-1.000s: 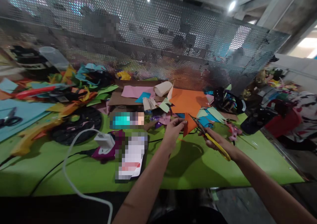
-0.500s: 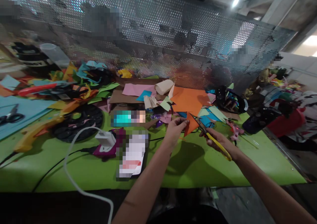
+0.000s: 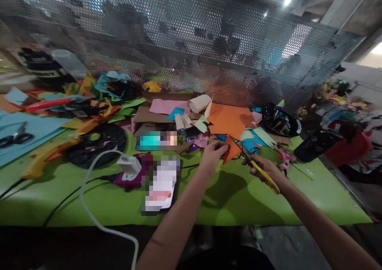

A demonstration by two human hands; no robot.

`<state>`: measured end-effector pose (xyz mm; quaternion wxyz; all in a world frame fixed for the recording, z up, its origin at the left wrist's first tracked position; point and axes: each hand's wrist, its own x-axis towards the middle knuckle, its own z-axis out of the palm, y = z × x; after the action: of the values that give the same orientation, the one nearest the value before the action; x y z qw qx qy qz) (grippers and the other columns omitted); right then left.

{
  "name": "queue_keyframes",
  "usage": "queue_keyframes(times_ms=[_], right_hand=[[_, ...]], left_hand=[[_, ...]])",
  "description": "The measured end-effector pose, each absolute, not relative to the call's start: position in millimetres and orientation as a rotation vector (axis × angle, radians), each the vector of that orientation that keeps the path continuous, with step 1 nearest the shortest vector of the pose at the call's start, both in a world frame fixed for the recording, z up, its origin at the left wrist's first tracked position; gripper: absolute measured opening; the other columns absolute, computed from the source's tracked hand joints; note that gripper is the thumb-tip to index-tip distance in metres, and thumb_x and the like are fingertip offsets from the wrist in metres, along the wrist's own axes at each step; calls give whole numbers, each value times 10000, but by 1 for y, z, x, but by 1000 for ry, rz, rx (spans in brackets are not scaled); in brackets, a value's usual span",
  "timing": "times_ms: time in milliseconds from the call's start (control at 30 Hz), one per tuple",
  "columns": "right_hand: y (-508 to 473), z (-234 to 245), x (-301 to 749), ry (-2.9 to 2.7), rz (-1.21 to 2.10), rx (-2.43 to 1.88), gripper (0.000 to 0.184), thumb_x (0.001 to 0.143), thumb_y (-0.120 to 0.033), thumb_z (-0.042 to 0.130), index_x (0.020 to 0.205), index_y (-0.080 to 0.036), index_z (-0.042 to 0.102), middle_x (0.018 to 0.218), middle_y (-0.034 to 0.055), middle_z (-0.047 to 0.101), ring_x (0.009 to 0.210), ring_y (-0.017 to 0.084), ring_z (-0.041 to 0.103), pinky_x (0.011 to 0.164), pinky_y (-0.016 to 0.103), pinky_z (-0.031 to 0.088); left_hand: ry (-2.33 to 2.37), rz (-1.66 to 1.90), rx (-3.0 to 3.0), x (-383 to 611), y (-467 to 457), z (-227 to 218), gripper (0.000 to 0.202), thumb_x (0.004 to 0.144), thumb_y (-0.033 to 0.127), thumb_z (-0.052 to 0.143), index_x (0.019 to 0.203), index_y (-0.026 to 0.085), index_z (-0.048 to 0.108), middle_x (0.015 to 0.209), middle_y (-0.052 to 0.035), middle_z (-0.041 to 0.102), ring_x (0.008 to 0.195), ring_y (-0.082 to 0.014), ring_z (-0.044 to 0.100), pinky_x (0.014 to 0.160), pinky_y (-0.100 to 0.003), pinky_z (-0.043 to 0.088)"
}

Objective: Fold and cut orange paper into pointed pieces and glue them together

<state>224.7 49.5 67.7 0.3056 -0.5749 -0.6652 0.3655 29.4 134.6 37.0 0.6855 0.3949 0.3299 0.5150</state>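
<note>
My left hand (image 3: 212, 155) pinches a small orange paper piece (image 3: 232, 150) by its left edge and holds it just above the green table cover (image 3: 98, 198). My right hand (image 3: 262, 169) is closed round the yellow handles of a pair of scissors (image 3: 252, 162). The blades point up and left and meet the right edge of the orange piece. A larger orange sheet (image 3: 228, 120) lies flat right behind both hands.
Coloured paper scraps (image 3: 101, 99) are heaped along the back, in front of a perforated metal screen (image 3: 185, 47). A white charger (image 3: 128, 164) with its cable, a phone (image 3: 159, 184), a black round object (image 3: 97, 142), black scissors (image 3: 13, 136) at left, and a black bowl (image 3: 279, 121) surround the hands.
The hands hold almost the same pose. The orange piece has turned slightly against the blades, and the view has drifted a little.
</note>
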Motion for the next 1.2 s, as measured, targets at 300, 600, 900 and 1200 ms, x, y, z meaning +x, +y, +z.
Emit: queue_keyframes(times_ms=[300,600,900,1200], right_hand=[[52,62,226,-1769,914,-1585,414,760,-565,666,938,-192,688,759,25,604,551,122,478,481,235,365],[50,62,229,-1868,829,-1527,462,798,-620,617,971,-199,697,854,53,657,750,200,596,639,285,473],[49,61,224,-1806,963,-1503,549,798,-704,567,1037,-215,634,861,33,578,618,137,511,517,242,464],[51,54,220,-1693,886,-1597,427,782,-625,642,853,-204,639,567,-39,456,456,103,393,417,229,311]], left_hand=[[710,1151,843,30,136,35,208,589,269,828,656,159,666,652,12,623,603,-87,527,605,-216,409],[691,1127,854,29,135,35,212,588,281,814,663,157,659,638,12,608,585,-87,519,584,-218,398],[719,1033,911,33,134,33,269,552,314,846,641,148,653,626,10,601,589,-93,510,584,-224,395],[684,1036,879,34,133,31,270,566,323,834,658,150,648,662,1,614,606,-92,530,604,-222,406]])
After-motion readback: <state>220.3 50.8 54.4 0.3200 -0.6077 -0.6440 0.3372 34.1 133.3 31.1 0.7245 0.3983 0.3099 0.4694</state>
